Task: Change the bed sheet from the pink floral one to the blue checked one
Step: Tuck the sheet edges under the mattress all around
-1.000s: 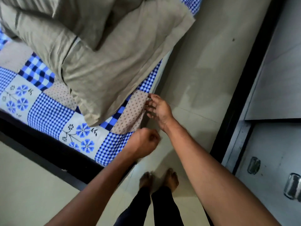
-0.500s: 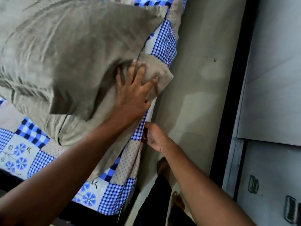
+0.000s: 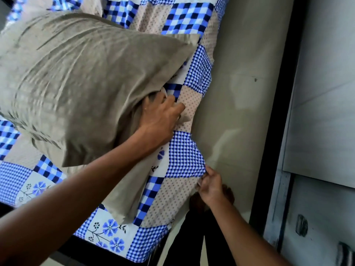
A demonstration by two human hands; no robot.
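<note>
On the left, grey pillows (image 3: 80, 83) are sitting on the blue checked sheet (image 3: 184, 156), which is already covering the mattress w/ no pink floral one showing, so the swap is looking mostly done. Left hand (image 3: 160, 117) is curling its fingers on a pillow corner, and right hand (image 3: 210, 186) is pinching the sheet's hem at the bedside, fingers together. Prob. only tucking & smoothing this side is remaining.

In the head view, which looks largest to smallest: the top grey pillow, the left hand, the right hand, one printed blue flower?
top grey pillow
left hand
right hand, slightly smaller, though distance from the camera may explain that
printed blue flower
</note>
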